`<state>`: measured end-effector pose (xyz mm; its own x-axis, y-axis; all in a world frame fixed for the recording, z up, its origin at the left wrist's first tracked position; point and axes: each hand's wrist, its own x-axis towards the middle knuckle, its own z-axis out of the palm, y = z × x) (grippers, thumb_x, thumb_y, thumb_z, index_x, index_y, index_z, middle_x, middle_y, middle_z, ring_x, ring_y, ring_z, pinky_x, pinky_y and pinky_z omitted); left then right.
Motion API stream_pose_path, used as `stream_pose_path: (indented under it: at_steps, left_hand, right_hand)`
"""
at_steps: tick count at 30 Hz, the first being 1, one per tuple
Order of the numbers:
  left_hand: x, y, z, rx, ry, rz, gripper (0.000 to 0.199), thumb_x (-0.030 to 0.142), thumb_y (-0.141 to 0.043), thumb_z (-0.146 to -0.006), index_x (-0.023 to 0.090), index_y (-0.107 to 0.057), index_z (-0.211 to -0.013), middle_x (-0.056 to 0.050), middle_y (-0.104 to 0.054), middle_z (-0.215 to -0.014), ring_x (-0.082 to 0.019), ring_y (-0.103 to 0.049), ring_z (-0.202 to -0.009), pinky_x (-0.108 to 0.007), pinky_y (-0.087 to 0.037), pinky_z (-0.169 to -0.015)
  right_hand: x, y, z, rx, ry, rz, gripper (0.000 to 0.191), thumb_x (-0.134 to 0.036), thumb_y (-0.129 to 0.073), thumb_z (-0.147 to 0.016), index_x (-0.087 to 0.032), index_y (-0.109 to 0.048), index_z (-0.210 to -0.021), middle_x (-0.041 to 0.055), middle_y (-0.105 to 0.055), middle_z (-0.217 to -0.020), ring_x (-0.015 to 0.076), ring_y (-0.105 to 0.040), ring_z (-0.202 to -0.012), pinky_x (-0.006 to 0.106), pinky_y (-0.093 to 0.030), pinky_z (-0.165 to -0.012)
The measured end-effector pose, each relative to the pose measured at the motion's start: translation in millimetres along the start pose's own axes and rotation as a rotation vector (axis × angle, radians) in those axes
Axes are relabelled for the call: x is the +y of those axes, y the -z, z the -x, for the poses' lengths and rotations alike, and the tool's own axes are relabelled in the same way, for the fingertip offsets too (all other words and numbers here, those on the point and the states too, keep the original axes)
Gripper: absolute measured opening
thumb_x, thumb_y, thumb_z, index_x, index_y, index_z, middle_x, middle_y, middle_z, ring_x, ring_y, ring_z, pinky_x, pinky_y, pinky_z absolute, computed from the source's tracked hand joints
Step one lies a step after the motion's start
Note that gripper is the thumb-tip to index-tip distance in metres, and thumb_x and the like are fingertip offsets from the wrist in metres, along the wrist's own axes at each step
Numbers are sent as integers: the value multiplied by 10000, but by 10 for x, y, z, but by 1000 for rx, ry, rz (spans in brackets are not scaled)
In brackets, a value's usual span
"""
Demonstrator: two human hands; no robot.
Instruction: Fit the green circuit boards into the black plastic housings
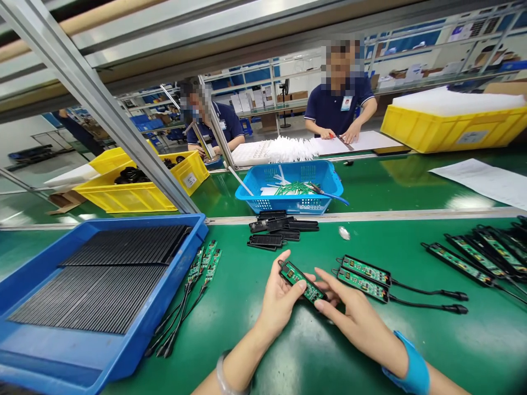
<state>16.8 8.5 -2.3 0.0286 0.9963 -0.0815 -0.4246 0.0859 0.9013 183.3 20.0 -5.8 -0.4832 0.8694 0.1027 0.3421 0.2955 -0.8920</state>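
A green circuit board in a black plastic case [297, 280] is between my two hands, above the green bench. My left hand [276, 299] grips it from the left, its thumb pressed on the board. The fingers of my right hand [348, 307] close on the lower right end of the same case. Two similar boards in cases [364, 277], with black cables, lie to the right. Several bare boards with cables [201, 269] rest to the left. A pile of black cases [278, 227] sits just beyond my hands.
At the left stands a blue tray [53, 356] with rows of black strips. A blue basket [288, 206] holds green and white pieces and a blue-handled tool. More cased boards [486, 255] lie far right. Two people work across the bench, near yellow bins [448, 131].
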Motion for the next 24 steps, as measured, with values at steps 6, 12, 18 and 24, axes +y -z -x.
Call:
stream_pose_path:
  at_steps: [6,12,18,24]
  left_hand:
    - [-49,-33,11,0,-22,-6,715,268,-728,-743,187,-280,-1295,-38,-694,-852,-164,-667,-770,-281,-507,-739]
    - [-48,-38,7,24,-26,-5,698,270,-736,-730,198,-309,-1277,-20,-686,-849,-161,-664,-794,-264,-505,-736]
    - [17,11,-9,125,-29,3,701,272,-721,-741,211,-298,-1296,-65,-703,-914,-200,-672,-844,-333,-517,-786]
    - [55,-40,28,113,-116,-25,637,257,-684,-781,205,-287,-1276,-70,-709,-907,-200,-675,-843,-368,-516,-829]
  right_hand:
    - [38,-82,-30,-171,-167,-316,494,-438,-422,-921,-137,-497,-1306,47,-689,-746,193,-643,-684,332,-530,-671]
    - [-9,-66,-31,-162,-162,-248,469,-412,-405,-928,-171,-460,-1327,21,-673,-752,174,-633,-678,287,-491,-634]
    - [-50,43,-21,-98,-61,198,207,-362,-579,-845,-215,-598,-990,-30,-559,-659,144,-516,-585,243,-353,-534]
    - [-11,14,-6,-32,-32,175,303,-383,-581,-855,-186,-528,-631,-43,-506,-565,108,-439,-537,227,-296,-519]
